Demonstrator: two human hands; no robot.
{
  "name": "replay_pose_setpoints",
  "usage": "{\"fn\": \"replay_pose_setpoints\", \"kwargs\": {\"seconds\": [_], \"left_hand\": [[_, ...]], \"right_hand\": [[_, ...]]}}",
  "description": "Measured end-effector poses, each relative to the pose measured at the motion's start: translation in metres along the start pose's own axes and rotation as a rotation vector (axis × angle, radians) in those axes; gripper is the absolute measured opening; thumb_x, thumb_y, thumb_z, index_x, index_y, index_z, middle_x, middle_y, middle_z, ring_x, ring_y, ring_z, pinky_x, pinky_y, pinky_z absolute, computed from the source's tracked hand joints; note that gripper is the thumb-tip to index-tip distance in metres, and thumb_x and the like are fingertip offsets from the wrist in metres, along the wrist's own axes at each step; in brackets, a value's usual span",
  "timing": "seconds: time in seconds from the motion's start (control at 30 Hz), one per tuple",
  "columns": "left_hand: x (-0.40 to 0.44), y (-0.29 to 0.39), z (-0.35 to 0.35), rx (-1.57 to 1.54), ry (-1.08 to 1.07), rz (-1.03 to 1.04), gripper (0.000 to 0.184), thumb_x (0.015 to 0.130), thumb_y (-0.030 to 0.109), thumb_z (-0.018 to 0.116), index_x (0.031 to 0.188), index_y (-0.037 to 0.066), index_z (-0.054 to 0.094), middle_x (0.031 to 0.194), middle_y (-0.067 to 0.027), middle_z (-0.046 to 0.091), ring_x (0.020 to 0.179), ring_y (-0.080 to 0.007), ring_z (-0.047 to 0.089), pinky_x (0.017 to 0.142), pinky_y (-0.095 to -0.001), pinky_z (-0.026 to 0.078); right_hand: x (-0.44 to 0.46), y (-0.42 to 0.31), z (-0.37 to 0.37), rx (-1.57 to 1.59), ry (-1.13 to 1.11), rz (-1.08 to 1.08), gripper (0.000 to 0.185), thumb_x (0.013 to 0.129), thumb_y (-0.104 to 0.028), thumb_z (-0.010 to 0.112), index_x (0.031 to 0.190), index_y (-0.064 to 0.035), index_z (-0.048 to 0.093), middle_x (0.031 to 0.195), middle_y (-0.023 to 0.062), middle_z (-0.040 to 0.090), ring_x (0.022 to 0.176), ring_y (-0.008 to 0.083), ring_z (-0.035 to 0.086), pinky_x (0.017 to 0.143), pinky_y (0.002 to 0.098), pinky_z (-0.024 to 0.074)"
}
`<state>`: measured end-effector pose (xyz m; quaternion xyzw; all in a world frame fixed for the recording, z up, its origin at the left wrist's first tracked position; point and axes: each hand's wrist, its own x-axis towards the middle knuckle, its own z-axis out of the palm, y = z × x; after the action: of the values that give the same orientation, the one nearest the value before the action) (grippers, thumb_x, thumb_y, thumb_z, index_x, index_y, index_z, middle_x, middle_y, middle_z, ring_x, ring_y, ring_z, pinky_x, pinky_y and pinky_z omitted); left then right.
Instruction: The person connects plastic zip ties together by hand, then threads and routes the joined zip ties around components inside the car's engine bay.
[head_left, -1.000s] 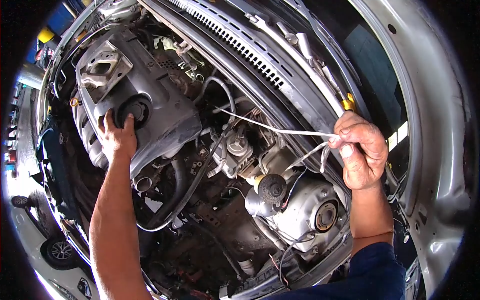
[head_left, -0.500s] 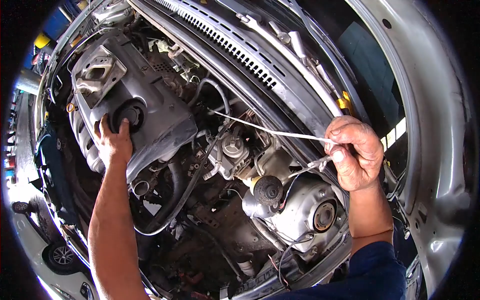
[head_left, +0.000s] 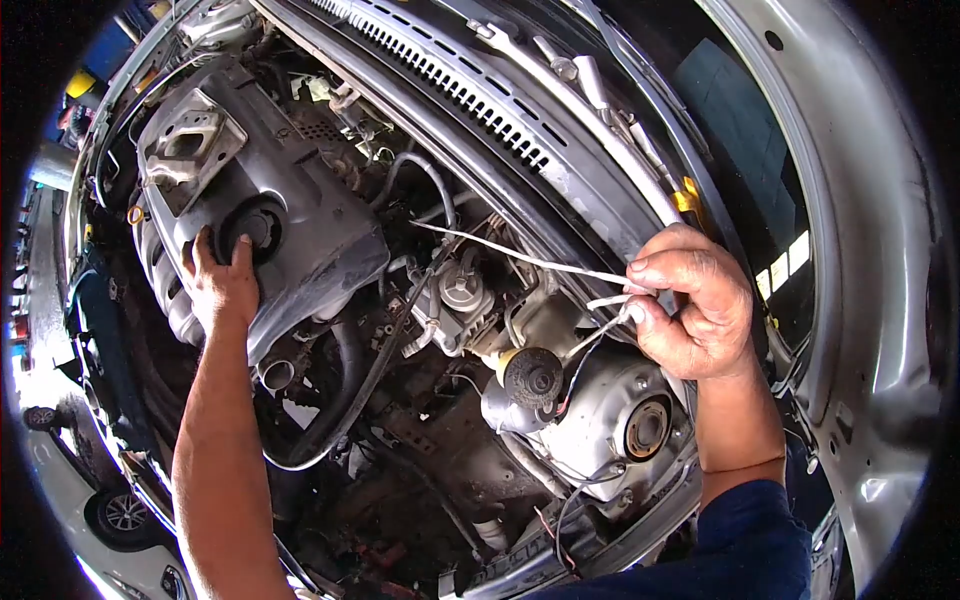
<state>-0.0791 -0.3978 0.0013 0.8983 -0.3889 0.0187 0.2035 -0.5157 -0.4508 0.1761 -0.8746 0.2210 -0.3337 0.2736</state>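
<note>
Cord (head_left: 545,264) thin, whitish, gently curved

Your left hand (head_left: 222,285) is on the engine cover (head_left: 310,215). A bracket (head_left: 213,128) lies on the cover's far part. Right of the cover sits a reservoir cap (head_left: 533,377); farther right is your right hand (head_left: 697,302), a cord (head_left: 550,264) running from it toward the cover.

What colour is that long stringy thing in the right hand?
The cord in the right hand looks white, best seen in the head view.
</note>
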Motion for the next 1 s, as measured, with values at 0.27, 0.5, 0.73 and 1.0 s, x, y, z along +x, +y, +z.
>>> {"fn": "replay_pose_setpoints", "kwargs": {"seconds": [0.27,0.5,0.73,1.0], "left_hand": [[-0.002,0.004,-0.003,0.014,-0.023,-0.033,0.069,0.084,0.051,0.059,0.14,0.015,0.043,0.145,-0.0195,0.035,0.132,-0.0375,0.036,0.107,-0.0475,0.035],[-0.004,0.008,-0.006,0.021,0.006,0.01,0.068,0.085,0.047,0.062,0.136,0.006,0.045,0.138,-0.0237,0.041,0.129,-0.0392,0.039,0.107,-0.0445,0.035],[0.0,-0.003,0.004,0.088,0.042,0.081,0.067,0.084,0.047,0.063,0.136,0.007,0.046,0.137,-0.0229,0.042,0.126,-0.0396,0.042,0.107,-0.0445,0.035],[0.0,0.001,-0.002,0.018,-0.006,0.073,0.065,0.085,0.048,0.06,0.137,0.011,0.045,0.141,-0.0232,0.038,0.13,-0.0396,0.037,0.108,-0.0464,0.034]], "right_hand": [[-0.017,0.01,0.007,0.212,0.181,0.074,0.047,0.071,0.014,0.06,0.117,0.002,0.054,0.1,0.0138,0.062,0.087,0.0168,0.062,0.076,0.0289,0.0503],[-0.015,0.005,0.01,0.352,0.193,0.114,0.046,0.081,0.015,0.051,0.125,0.0016,0.048,0.105,0.0145,0.063,0.099,0.0212,0.063,0.078,0.0303,0.051],[-0.017,0.012,0.005,0.305,0.14,0.041,0.03,0.091,0.007,0.048,0.12,0.0013,0.051,0.103,0.0163,0.063,0.093,0.0209,0.065,0.075,0.0294,0.0527],[-0.01,0.008,0.001,0.271,0.13,0.024,0.024,0.087,0.011,0.047,0.106,0.0029,0.06,0.087,0.0149,0.066,0.079,0.0188,0.065,0.072,0.029,0.0528]]}}
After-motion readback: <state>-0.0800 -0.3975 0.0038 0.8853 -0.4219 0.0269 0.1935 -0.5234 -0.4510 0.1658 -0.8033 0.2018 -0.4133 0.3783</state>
